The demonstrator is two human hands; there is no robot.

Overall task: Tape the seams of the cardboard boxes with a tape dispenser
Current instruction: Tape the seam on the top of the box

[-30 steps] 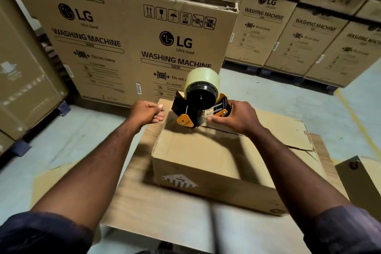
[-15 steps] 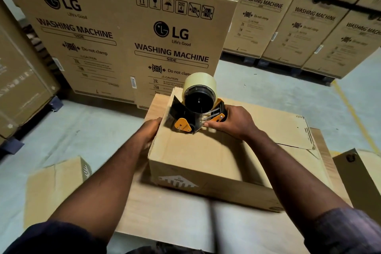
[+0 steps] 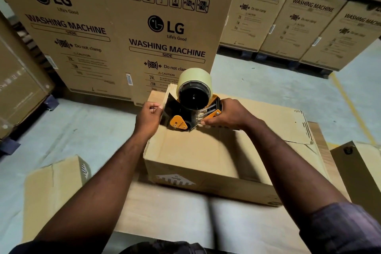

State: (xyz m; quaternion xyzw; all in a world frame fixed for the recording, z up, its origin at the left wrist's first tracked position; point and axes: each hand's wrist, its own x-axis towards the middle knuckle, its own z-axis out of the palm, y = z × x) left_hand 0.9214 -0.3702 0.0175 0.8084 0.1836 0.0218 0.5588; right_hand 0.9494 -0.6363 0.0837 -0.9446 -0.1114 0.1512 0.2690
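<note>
A brown cardboard box (image 3: 206, 156) lies on flat cardboard sheets in front of me. Above its far left corner is the black and orange tape dispenser (image 3: 191, 109) with a pale yellow tape roll on top. My right hand (image 3: 226, 115) grips the dispenser's handle from the right. My left hand (image 3: 149, 118) is at the dispenser's left side, fingers curled and pinching at its front plate where the tape comes off; the tape end itself is hard to make out.
Tall LG washing machine cartons (image 3: 144, 33) stand close behind the box, more of them along the back right (image 3: 299, 18). A smaller box (image 3: 53, 192) lies at the left, another (image 3: 360, 171) at the right edge. Grey floor with a yellow line (image 3: 350, 105) lies beyond.
My left hand has gone from a fist in the air, down to the box's left edge, then up to the dispenser's front. The dispenser stays over the far corner.
</note>
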